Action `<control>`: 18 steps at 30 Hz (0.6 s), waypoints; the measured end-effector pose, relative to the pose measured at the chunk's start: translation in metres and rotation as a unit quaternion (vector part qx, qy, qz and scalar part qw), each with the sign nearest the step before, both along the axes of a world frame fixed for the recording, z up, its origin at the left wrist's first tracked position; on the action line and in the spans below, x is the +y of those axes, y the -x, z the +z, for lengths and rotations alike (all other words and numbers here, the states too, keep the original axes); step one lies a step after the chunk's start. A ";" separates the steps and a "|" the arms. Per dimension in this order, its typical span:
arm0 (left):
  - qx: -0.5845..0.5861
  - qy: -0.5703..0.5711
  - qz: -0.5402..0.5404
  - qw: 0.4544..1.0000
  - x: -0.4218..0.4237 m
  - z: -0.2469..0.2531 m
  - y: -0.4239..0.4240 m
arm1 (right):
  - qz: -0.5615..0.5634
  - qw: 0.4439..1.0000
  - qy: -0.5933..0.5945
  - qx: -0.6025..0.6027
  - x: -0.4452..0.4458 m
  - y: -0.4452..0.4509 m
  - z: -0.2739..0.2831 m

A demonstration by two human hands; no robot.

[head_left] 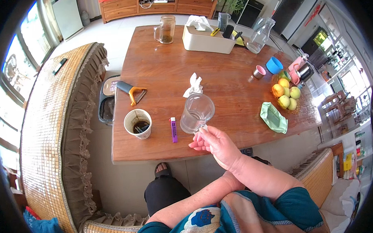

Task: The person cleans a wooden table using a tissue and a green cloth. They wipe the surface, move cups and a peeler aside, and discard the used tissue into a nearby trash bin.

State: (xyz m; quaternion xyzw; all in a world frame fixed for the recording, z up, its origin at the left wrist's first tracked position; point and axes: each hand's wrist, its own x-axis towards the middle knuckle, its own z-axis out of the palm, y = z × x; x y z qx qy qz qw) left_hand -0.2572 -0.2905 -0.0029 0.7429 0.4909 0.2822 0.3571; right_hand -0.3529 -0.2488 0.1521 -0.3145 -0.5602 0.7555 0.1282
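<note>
A clear glass mug stands on the wooden table, its handle towards me. My right hand pinches that handle between thumb and forefinger, with a bit of white at the fingertips; the other fingers are loosely curled. My left forearm passes beneath the right one, and the left hand is hidden there. Just behind the mug lies a crumpled white tissue. To its left are a purple lighter and a paper cup with dark liquid and butts inside. A peeler with a grey handle lies farther left.
At the back stand a handled glass jar, a tissue box organizer and a glass carafe. On the right are a fruit basket, a green packet, a blue cup and a small pink-rimmed cup. A bin stands beside the left edge.
</note>
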 end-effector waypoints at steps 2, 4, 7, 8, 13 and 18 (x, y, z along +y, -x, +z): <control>0.211 -0.103 0.087 0.968 -0.017 0.025 -0.012 | -0.023 0.999 -0.038 -0.010 0.003 -0.007 -0.006; 0.225 -0.112 0.090 0.964 -0.024 0.032 -0.003 | -0.033 0.997 -0.066 -0.008 0.004 -0.013 -0.007; -0.042 0.056 -0.034 0.997 -0.011 0.027 0.031 | -0.046 0.996 -0.075 0.004 0.010 -0.023 -0.006; -0.021 0.108 -0.057 0.992 -0.007 0.041 0.035 | -0.061 0.996 -0.071 0.007 0.015 -0.027 -0.004; 0.108 0.213 -0.134 0.962 -0.004 0.091 0.050 | -0.167 0.985 -0.036 0.035 0.044 -0.042 0.003; 0.116 0.180 -0.147 0.966 -0.003 0.081 0.050 | -0.275 0.958 -0.061 0.053 0.114 -0.059 0.002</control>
